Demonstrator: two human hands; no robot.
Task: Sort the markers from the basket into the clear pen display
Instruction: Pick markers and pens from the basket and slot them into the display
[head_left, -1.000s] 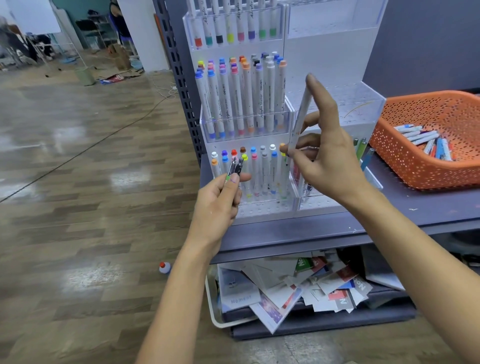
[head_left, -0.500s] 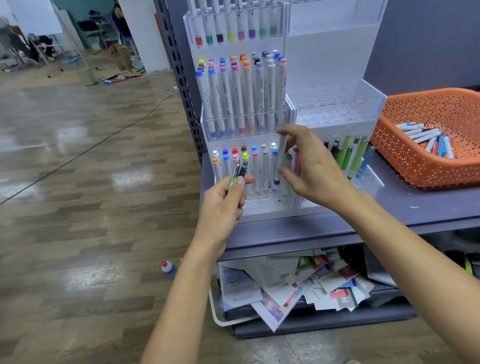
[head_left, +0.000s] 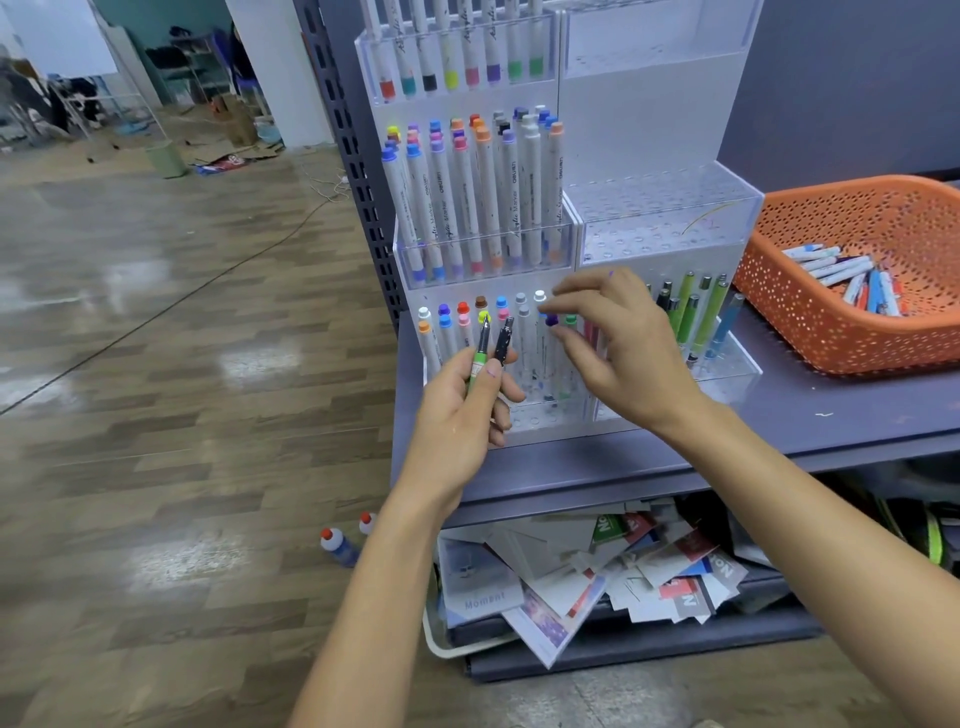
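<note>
**Clerk:** Far left?
**Checker:** Two bottles (head_left: 340, 551), red caps, on the floor just beside the shelf (head_left: 831, 415).

**Clerk:** Next.
**Checker:** Left hand (head_left: 462, 415), raised in front of the display's lowest left tier. The fingers are curled and the thumb presses two items against them: a green pen (head_left: 476, 364) and a black pen (head_left: 503, 340). Both point tip-up and lie side by side.

**Clerk:** The display?
**Checker:** Display (head_left: 665, 202), clear and stepped, standing on the shelf. Markers (head_left: 485, 187) stand upright with caps up in the three left tiers. The upper right steps show bare holes.

**Clerk:** Anything at the front row?
**Checker:** Purple marker (head_left: 551, 319), upright in the lowest left tier at its right end.

**Clerk:** Right hand?
**Checker:** Right hand (head_left: 628, 358), just beside that cap, fingers loosely spread and gripping nothing. The thumb is below the cap and the index finger above it. I cannot tell whether either touches it.

**Clerk:** Behind it?
**Checker:** Tall pens (head_left: 688, 306), green, dark and blue, leaning in the lowest right compartment.

**Clerk:** Far right?
**Checker:** Basket (head_left: 831, 338), orange and perforated, on the shelf near the display. Loose markers (head_left: 831, 267) lie heaped inside it.

**Clerk:** Below?
**Checker:** Papers (head_left: 597, 566), piled under the shelf.
</note>
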